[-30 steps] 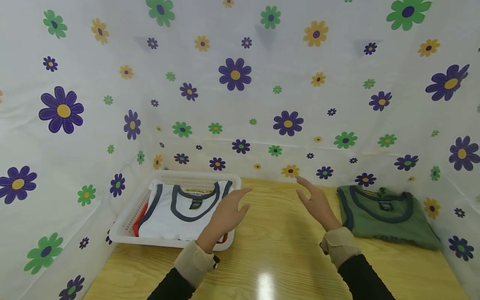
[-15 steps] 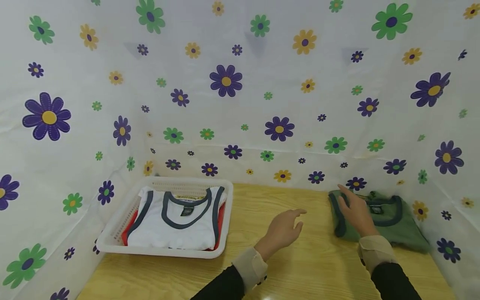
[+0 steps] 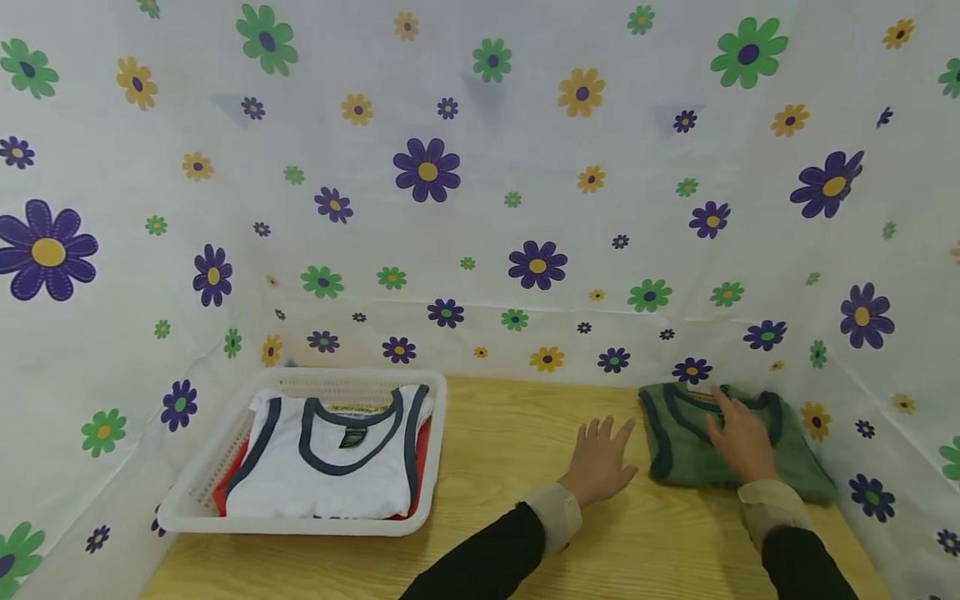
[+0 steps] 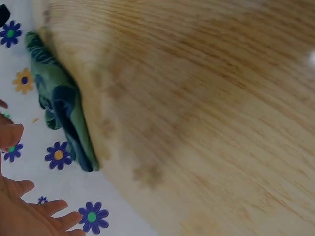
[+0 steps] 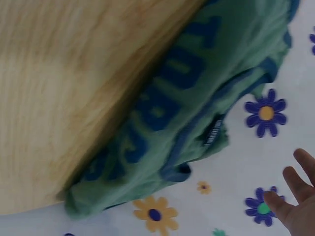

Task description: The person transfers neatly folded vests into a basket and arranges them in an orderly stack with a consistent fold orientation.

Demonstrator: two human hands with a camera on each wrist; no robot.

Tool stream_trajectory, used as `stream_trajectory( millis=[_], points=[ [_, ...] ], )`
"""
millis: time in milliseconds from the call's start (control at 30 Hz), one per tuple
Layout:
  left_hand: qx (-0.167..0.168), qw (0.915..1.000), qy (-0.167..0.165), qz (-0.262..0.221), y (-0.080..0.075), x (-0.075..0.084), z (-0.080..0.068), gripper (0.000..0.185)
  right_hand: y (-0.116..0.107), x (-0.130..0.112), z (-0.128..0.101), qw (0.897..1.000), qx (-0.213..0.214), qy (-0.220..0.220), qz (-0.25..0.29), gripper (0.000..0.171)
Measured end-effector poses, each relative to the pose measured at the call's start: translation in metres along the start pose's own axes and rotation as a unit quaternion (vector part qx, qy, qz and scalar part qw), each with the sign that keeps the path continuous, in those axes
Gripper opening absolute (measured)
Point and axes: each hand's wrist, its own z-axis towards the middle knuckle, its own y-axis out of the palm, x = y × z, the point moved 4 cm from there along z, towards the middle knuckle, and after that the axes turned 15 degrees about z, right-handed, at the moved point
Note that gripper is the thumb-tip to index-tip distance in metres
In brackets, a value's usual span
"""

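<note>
A folded green tank top with dark blue trim lies at the right back of the wooden table; it also shows in the left wrist view and the right wrist view. My right hand lies over its neckline with the fingers straight. My left hand is spread flat, palm down, just left of the shirt's edge, holding nothing. A folded white tank top with grey trim sits in a white basket at the left, on top of something red.
White sheets printed with purple, green and yellow flowers wall the table on the left, back and right. The green shirt lies close to the back right corner. Bare wood lies between the basket and the shirt.
Both hands moved right. My right hand went from the table's middle onto the green shirt. My left hand left the basket's edge and came down beside the shirt. The view shifted right.
</note>
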Motion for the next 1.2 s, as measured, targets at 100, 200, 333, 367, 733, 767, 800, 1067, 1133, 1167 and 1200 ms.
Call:
stream_trajectory(
  millis=[100, 200, 333, 367, 733, 767, 800, 1067, 1133, 1167, 1200],
  points=[
    [-0.003, 0.9997, -0.007, 0.025, 0.012, 0.003, 0.008, 0.071, 0.004, 0.011, 0.001, 0.999, 0.033, -0.013, -0.009, 0.051],
    [-0.013, 0.9989, -0.019, 0.041, 0.027, 0.006, 0.014, 0.076, 0.009, 0.024, 0.001, 0.998, 0.060, -0.002, -0.010, 0.053],
    [-0.026, 0.9983, -0.036, 0.038, 0.042, 0.012, 0.019, 0.081, 0.014, 0.042, -0.001, 0.996, 0.068, 0.046, -0.019, 0.055],
    [-0.029, 0.9981, -0.039, 0.038, 0.043, 0.014, 0.020, 0.081, 0.014, 0.045, -0.001, 0.996, 0.068, 0.058, -0.022, 0.056],
    [-0.095, 0.9606, -0.125, -0.229, 0.037, 0.027, 0.022, 0.083, 0.013, 0.075, -0.008, 0.981, 0.012, 0.192, -0.016, 0.072],
    [-0.102, 0.9524, -0.131, -0.256, 0.036, 0.029, 0.022, 0.083, 0.013, 0.078, -0.009, 0.980, 0.003, 0.201, -0.013, 0.073],
    [-0.109, 0.9442, -0.135, -0.280, 0.036, 0.030, 0.023, 0.082, 0.014, 0.080, -0.010, 0.978, -0.006, 0.206, -0.013, 0.074],
    [-0.131, 0.8714, -0.145, -0.450, 0.048, 0.044, 0.025, 0.069, 0.019, 0.096, -0.023, 0.959, -0.078, 0.272, -0.018, 0.076],
    [-0.135, 0.8603, -0.141, -0.471, 0.051, 0.047, 0.027, 0.068, 0.019, 0.098, -0.025, 0.955, -0.086, 0.283, -0.021, 0.075],
    [-0.138, 0.8574, -0.142, -0.475, 0.052, 0.049, 0.027, 0.068, 0.019, 0.100, -0.026, 0.953, -0.089, 0.287, -0.022, 0.075],
    [-0.141, 0.8558, -0.142, -0.477, 0.052, 0.050, 0.027, 0.068, 0.018, 0.100, -0.026, 0.952, -0.094, 0.291, -0.023, 0.075]
  ],
)
